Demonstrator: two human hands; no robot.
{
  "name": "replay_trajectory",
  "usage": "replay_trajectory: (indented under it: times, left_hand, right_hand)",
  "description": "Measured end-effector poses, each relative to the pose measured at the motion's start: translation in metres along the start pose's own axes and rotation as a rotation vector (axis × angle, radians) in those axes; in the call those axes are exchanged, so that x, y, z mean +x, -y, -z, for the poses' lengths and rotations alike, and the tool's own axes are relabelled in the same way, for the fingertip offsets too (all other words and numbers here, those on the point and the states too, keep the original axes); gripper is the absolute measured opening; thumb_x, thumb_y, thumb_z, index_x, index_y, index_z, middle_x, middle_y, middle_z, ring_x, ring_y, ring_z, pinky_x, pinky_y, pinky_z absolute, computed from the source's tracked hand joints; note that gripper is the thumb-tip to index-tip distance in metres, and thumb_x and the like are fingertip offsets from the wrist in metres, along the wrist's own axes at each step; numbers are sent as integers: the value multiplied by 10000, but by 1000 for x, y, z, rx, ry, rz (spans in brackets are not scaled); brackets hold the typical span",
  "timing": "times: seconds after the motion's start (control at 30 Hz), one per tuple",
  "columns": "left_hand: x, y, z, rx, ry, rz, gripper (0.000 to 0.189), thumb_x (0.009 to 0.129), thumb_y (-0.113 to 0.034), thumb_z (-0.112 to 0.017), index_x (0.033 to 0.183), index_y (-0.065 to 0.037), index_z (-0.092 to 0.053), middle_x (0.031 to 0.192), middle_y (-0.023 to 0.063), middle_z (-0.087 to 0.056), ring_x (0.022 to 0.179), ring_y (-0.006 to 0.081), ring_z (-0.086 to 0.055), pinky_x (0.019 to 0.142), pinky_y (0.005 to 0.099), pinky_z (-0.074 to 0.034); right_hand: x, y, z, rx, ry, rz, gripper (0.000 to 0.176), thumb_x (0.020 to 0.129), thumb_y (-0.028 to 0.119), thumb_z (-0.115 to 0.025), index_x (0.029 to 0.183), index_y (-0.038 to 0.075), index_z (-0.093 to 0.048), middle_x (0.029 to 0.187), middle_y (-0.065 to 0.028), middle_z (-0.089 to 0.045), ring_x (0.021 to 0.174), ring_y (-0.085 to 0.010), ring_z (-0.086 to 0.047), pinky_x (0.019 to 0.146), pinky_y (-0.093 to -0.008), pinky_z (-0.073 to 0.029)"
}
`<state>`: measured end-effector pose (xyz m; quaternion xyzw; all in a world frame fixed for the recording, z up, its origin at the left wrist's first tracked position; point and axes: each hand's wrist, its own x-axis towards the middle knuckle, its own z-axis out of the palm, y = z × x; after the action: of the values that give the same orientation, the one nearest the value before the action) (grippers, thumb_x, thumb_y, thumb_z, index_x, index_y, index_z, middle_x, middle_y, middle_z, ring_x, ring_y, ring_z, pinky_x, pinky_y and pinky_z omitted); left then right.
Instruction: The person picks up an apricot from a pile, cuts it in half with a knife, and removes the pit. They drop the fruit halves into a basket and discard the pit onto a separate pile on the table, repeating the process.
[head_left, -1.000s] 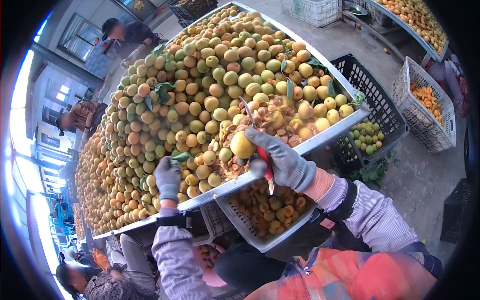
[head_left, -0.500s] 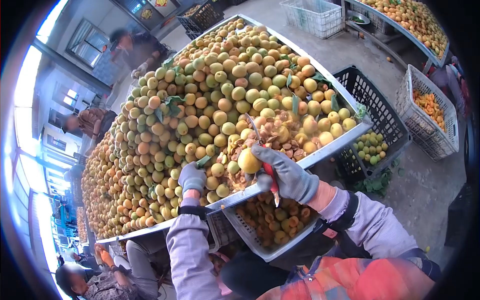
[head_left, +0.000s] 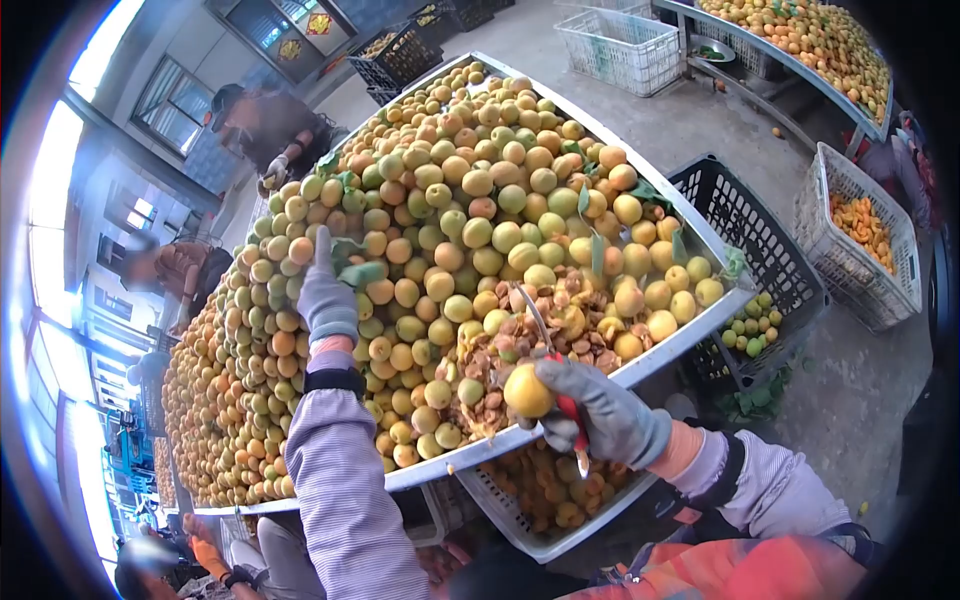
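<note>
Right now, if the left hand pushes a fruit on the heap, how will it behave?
Round, so it would probably roll. The heap is piled high beside the left hand, so neighbours may tumble too.

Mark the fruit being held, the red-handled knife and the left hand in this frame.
Held fruit (head_left: 527, 391): head view, middle of its yellow skin.
Knife (head_left: 572, 412): head view, its red handle.
Left hand (head_left: 325, 295): head view, back of the grey glove.

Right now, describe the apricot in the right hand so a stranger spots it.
Start at the long metal table heaped with apricots, then go to its near edge, above the white crate. There the gloved right hand grips one yellow apricot with a red-handled knife; it alone is lifted off the pile.
</note>
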<state>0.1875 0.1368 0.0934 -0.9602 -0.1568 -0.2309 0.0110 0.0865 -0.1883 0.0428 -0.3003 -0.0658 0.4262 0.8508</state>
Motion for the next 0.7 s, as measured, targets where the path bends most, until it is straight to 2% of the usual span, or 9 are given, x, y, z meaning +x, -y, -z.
replay_trajectory:
  times: [0.03, 0.1, 0.23, 0.3, 0.33, 0.37, 0.47, 0.63, 0.7]
  left_hand:
    - [7, -10, -2, 170, 182, 113, 746, 798, -28, -515, 1427, -322, -242, 1036, 176, -620, 942, 311, -625, 787, 403, -499]
    - [12, -6, -21, 310, 213, 78, 735, 811, -24, -497, 1433, -300, -220, 1028, 164, -625, 916, 294, -635, 763, 399, -510]
    - [11, 9, -48, 324, 94, 102, 573, 842, -57, -498, 1373, -227, -362, 1019, 148, -631, 900, 288, -638, 746, 390, -516]
    - [11, 41, -58, 85, -258, -98, 366, 862, -107, -510, 1224, -158, -524, 992, 133, -637, 882, 292, -638, 741, 387, -518]
    - [10, 54, -59, -57, -324, -108, 220, 860, -120, -551, 1068, -125, -622, 961, 128, -649, 832, 265, -646, 734, 360, -513]
    - [9, 63, -54, -50, -327, -104, 220, 860, -120, -551, 1068, -125, -622, 961, 128, -649, 832, 265, -646, 734, 360, -513]
    - [5, 67, -39, -750, -273, 129, 179, 840, -30, -610, 1014, -14, -645, 886, 2, -657, 792, 78, -574, 715, 219, -468]
    - [-8, 82, 0, -1037, -271, 242, 155, 860, 18, -562, 999, 9, -632, 920, 34, -653, 808, 90, -585, 719, 226, -476]
    - [-19, 77, 19, -1306, -201, 272, 150, 866, 5, -565, 1003, -7, -625, 947, 48, -650, 841, 109, -602, 750, 231, -496]
  right_hand:
    - [-1, 2, -3, 29, -37, -18, 339, 940, 392, -483, 944, 57, -535, 668, 25, -508, 478, -41, -442, 442, -188, -385]
    - [-1, 1, -2, 20, -64, -57, 355, 932, 399, -498, 938, 47, -544, 656, 8, -511, 471, -48, -438, 449, -192, -390]
    - [2, -3, 7, -1, -71, -105, 366, 922, 407, -515, 920, 42, -551, 651, 8, -484, 476, -51, -430, 454, -194, -386]
    - [2, -3, 8, 3, -70, -66, 372, 917, 411, -521, 918, 41, -553, 640, 12, -471, 473, -52, -424, 455, -195, -385]
    - [2, -4, 9, -22, -72, -87, 375, 916, 413, -523, 921, 39, -554, 642, 13, -470, 478, -51, -427, 458, -196, -388]
    - [2, -4, 8, -50, -71, -110, 377, 915, 414, -524, 925, 38, -554, 643, 14, -470, 482, -51, -430, 461, -196, -391]
    - [-1, -3, 0, -44, -69, -109, 387, 913, 418, -527, 928, 33, -560, 640, 16, -485, 478, -52, -441, 466, -197, -397]
    - [2, -13, 1, -85, -77, -90, 393, 908, 430, -531, 910, 37, -558, 653, 14, -502, 478, -53, -448, 452, -197, -391]
    - [5, -18, 1, -40, -52, -119, 389, 912, 429, -524, 897, 41, -553, 630, 13, -496, 483, -56, -452, 454, -197, -389]
